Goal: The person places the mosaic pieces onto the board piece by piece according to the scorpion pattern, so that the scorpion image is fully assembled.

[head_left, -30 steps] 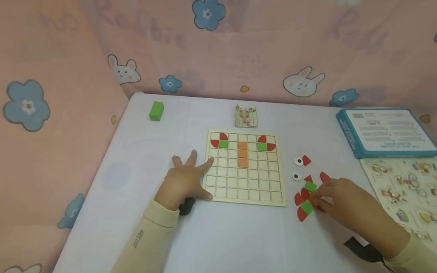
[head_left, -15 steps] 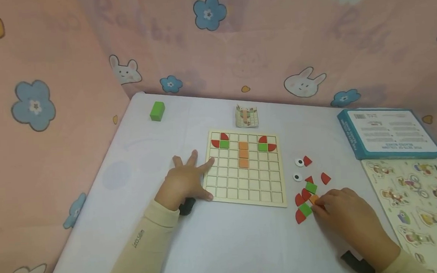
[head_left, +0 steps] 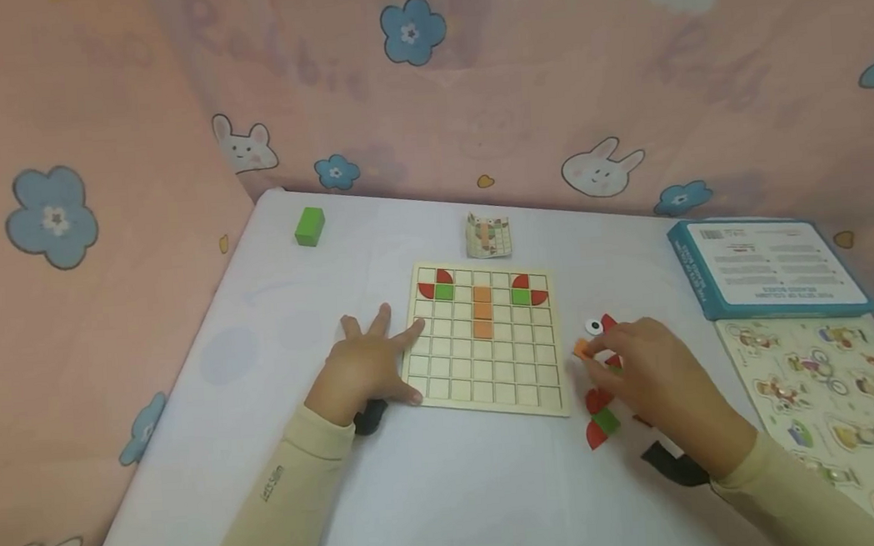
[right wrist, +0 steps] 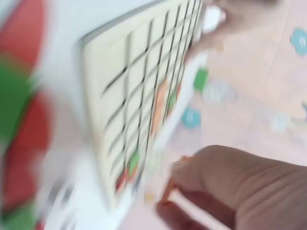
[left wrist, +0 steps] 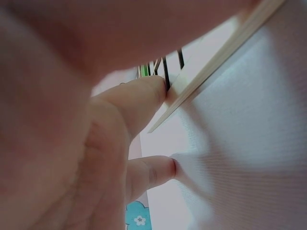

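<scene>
In the head view my left hand is spread with straight fingers, thumb and index fingertip on the left edge of the wooden grid board. The board bears a column of orange squares and two groups of red quarter-circles and green squares. To the right of the board, my right hand pinches an orange square tile between thumb and finger, above the loose pieces. In the right wrist view the orange tile shows edge-on at the fingertips. A round eye piece lies just beyond it.
Several red quarter-circles and a green square lie below the right hand, which hides other pieces. A picture card stands behind the board. A green block is at back left. A blue box and a sticker sheet are at right.
My right hand has taken the orange square from the loose pieces and moved up and left with it, towards the board. My left hand has kept its place on the board's edge.
</scene>
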`<action>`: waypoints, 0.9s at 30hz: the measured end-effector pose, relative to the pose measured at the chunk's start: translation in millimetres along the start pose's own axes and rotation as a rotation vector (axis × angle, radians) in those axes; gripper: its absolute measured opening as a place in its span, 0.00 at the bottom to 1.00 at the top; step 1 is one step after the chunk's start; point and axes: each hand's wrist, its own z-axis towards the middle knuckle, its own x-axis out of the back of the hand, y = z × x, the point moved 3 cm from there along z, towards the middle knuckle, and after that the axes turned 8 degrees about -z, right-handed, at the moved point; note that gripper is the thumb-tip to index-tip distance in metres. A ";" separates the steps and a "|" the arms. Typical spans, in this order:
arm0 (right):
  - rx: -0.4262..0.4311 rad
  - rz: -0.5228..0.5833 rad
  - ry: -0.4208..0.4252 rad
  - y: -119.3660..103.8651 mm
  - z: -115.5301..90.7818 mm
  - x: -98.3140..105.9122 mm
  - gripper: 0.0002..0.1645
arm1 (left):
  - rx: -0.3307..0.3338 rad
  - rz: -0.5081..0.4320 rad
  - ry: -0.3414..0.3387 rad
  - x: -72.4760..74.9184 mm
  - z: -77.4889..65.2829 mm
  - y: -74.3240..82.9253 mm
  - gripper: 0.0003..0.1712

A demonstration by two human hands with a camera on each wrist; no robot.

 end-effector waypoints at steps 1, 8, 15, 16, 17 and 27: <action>0.043 0.001 0.011 -10.9 7.3 -1.9 0.15 | -0.003 -0.004 0.001 0.0 -0.1 -0.3 0.64; 0.359 -0.051 0.110 -76.2 46.8 -27.6 0.07 | 0.000 -0.015 0.006 -1.0 0.4 -2.2 0.64; 0.416 -0.157 0.141 -92.3 52.2 -39.0 0.06 | 0.002 -0.012 0.006 -0.7 0.1 -2.2 0.64; 0.408 -0.170 0.137 -92.3 51.5 -39.6 0.07 | 0.003 -0.009 0.006 -0.7 0.0 -2.1 0.64; 0.404 -0.190 0.137 -92.3 50.7 -39.9 0.07 | 0.004 -0.009 0.006 -0.6 -0.2 -2.0 0.64; 0.377 -0.266 0.145 -82.6 42.5 -47.9 0.18 | 0.013 -0.014 0.004 0.7 -1.3 -1.3 0.64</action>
